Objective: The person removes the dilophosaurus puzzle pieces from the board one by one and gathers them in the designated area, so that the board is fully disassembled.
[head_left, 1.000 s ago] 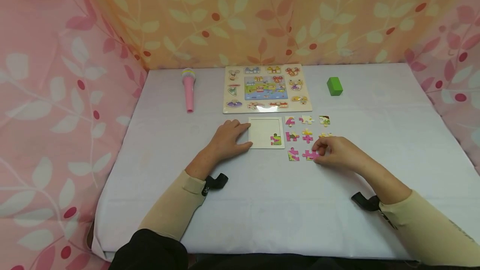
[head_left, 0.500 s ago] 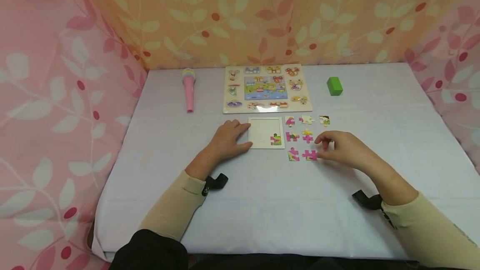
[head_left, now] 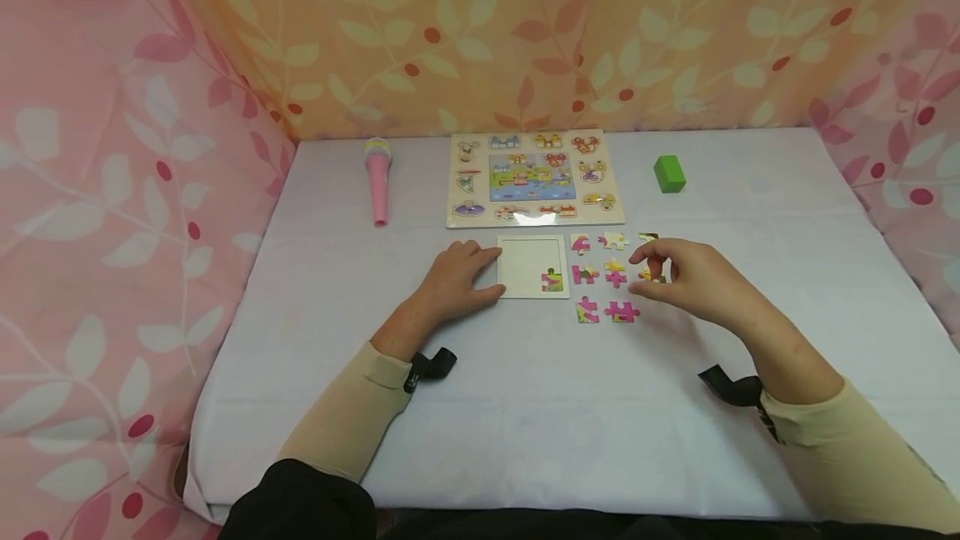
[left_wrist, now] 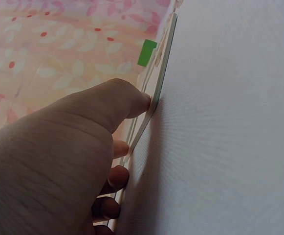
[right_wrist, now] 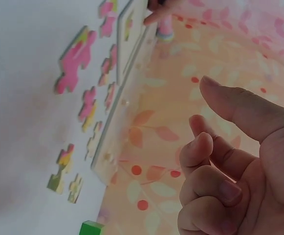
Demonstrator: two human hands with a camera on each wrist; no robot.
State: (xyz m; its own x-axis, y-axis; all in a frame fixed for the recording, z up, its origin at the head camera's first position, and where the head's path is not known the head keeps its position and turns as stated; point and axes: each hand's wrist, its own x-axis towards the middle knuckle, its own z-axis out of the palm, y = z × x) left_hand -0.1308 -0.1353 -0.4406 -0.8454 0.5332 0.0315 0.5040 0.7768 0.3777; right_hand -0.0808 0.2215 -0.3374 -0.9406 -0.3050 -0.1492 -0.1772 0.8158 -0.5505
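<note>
A small white puzzle tray [head_left: 521,261] lies on the table, with one pink-and-green jigsaw piece [head_left: 552,280] in its lower right corner. My left hand [head_left: 453,282] rests at its left side, thumb and a finger touching the edge; the left wrist view shows the thumb [left_wrist: 137,104] on the rim. Right of the tray, several loose jigsaw pieces [head_left: 616,273] are spread in rough rows. Over the right-hand ones hovers my right hand [head_left: 701,277], partly hiding two of them. Its thumb and index finger are apart, holding nothing. Nearest the front lies a pink piece [head_left: 622,312].
Behind the tray lies a larger picture puzzle board [head_left: 536,177]. A pink toy microphone [head_left: 379,186] is at the back left, a green block [head_left: 670,174] at the back right. Patterned curtains [head_left: 525,32] enclose the white-covered table [head_left: 517,423].
My right hand has let go of the front pink piece and moved up and away from it, toward the back pieces. The left hand stays where it was.
</note>
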